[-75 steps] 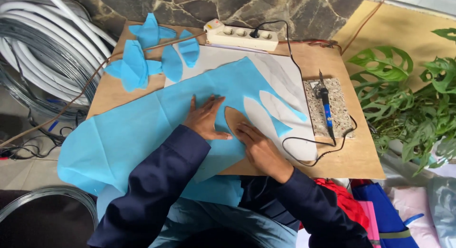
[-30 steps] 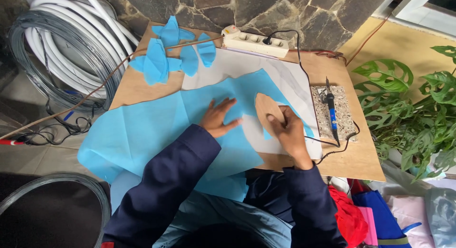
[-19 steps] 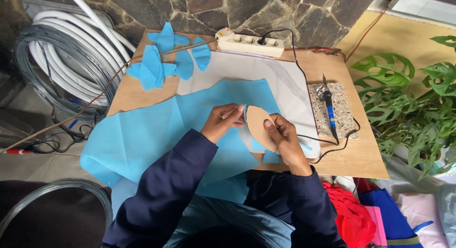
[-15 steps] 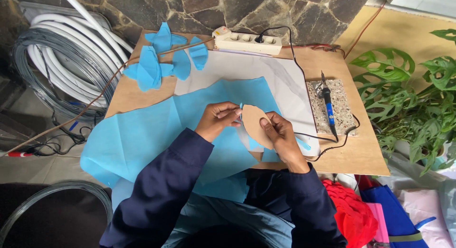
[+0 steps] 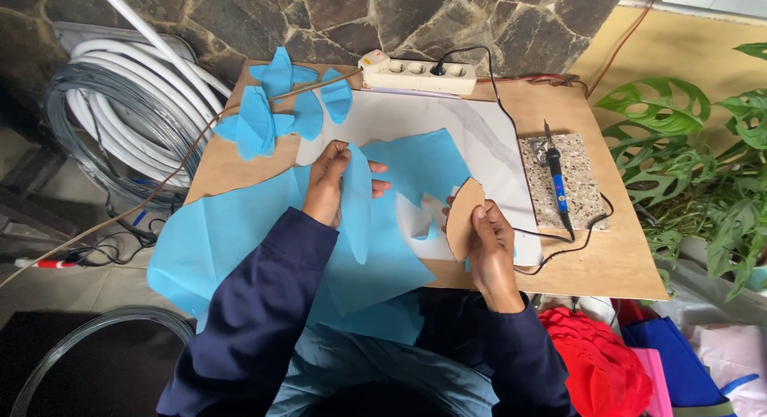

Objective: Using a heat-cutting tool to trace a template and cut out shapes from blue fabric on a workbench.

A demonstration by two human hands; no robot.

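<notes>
Left hand [image 5: 329,184] at frame centre pinching a cut blue fabric petal [image 5: 356,203]; right hand [image 5: 489,243] gripping a brown cardboard template [image 5: 462,218] above the table [image 5: 615,257].

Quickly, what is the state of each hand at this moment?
Left hand: closed on a cut blue fabric piece, lifted off the table.
Right hand: closed on a brown cardboard template, held upright.
</notes>
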